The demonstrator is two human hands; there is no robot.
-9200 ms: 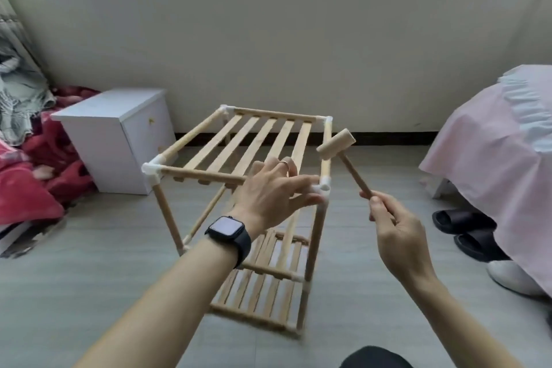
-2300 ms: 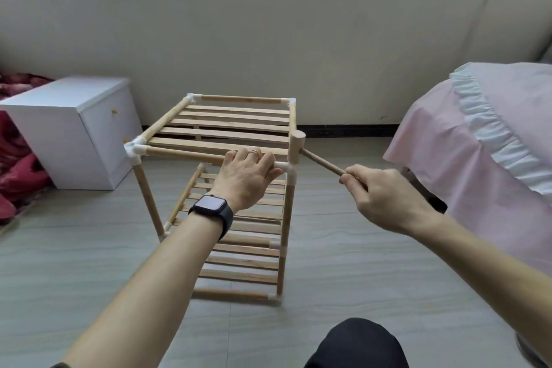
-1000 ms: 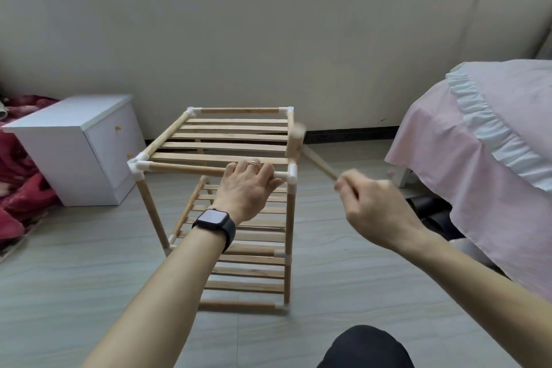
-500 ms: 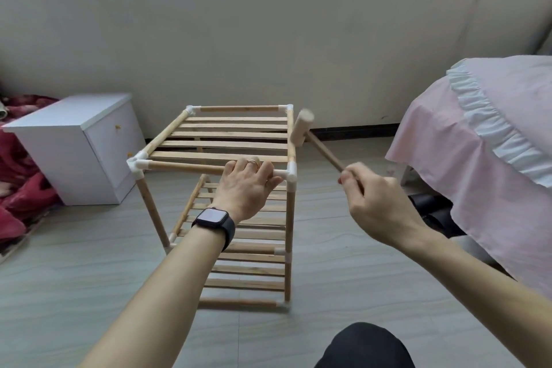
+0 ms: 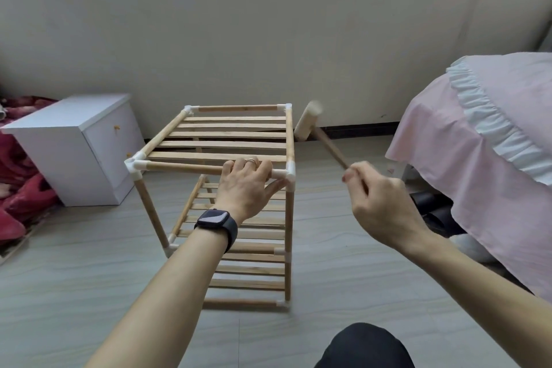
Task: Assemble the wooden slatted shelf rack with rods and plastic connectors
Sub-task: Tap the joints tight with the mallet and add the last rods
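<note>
Standing on the pale floor (image 5: 74,293) directly ahead of both hands, the wooden slatted shelf rack (image 5: 227,143) was upright, its top shelf of slats level and a lower slatted shelf (image 5: 251,269) showing beneath the left forearm. The left hand (image 5: 243,185) gripped the front top rod (image 5: 179,166), fingers curled over it and the thumb stretched underneath toward the white plastic corner connector (image 5: 289,175) just right of that hand. A ring (image 5: 252,161) sat on one finger and a dark smartwatch (image 5: 216,222) on the wrist, its screen unlit.

The right hand (image 5: 379,203), raised right of the rack, pinched the end of a small wooden mallet (image 5: 307,124) by its handle. The blurred mallet head hung beyond the hand, just beside the rack's far right rail; whether it touched could not be told.

A white cabinet (image 5: 68,152) stood well left of the left hand, with red bedding (image 5: 18,188) heaped past it. A pink bed cover (image 5: 493,143) with a white frill draped down right of the right hand, dark slippers (image 5: 430,203) under its edge. A scuffed wall (image 5: 268,39) rose behind.
</note>
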